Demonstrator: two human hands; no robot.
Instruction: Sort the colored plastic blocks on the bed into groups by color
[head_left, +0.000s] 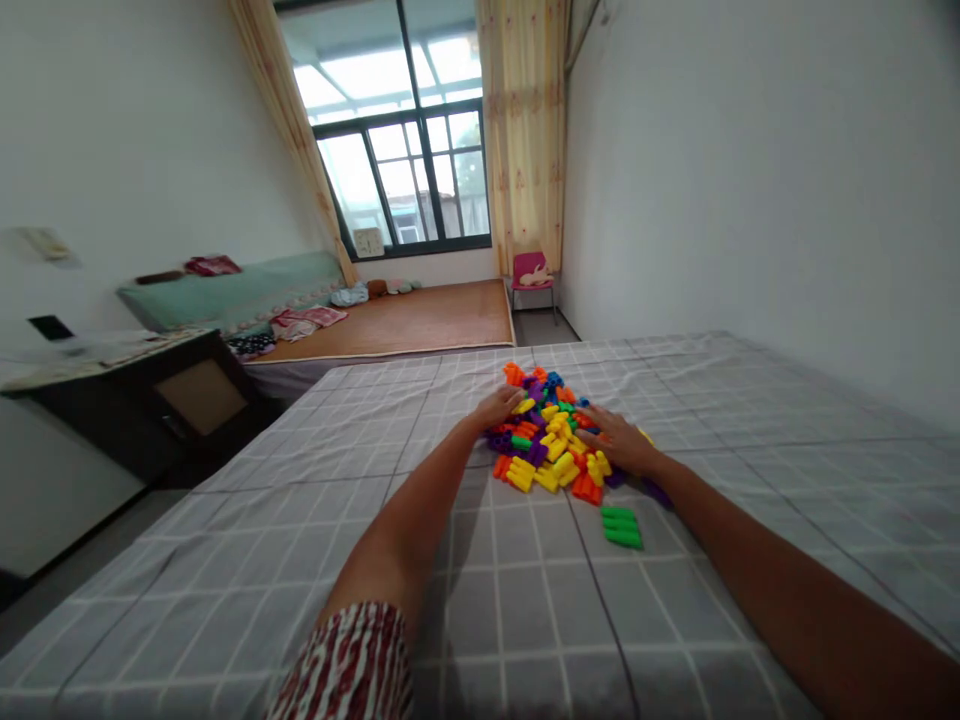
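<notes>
A heap of plastic toy building blocks [556,447] in yellow, orange, purple, green and blue lies on the grey checked bedsheet [525,620]. My left hand [498,407] rests at the heap's left side, fingers stretched over the blocks, with a yellow block [523,406] by the fingertips. On the opposite side my right hand [621,442] lies with its fingers apart, touching the blocks at the right edge. A green ribbed block [622,527] sits separate from the heap, nearer to me. Some purple and yellow pieces are partly hidden beneath my right hand and wrist.
Beyond the sheet stands a second bed [435,315] with a brown mat and some cloths. A pink chair [532,272] is by the curtain. At left is a dark cabinet [142,400], and a white wall [765,200] runs along the right.
</notes>
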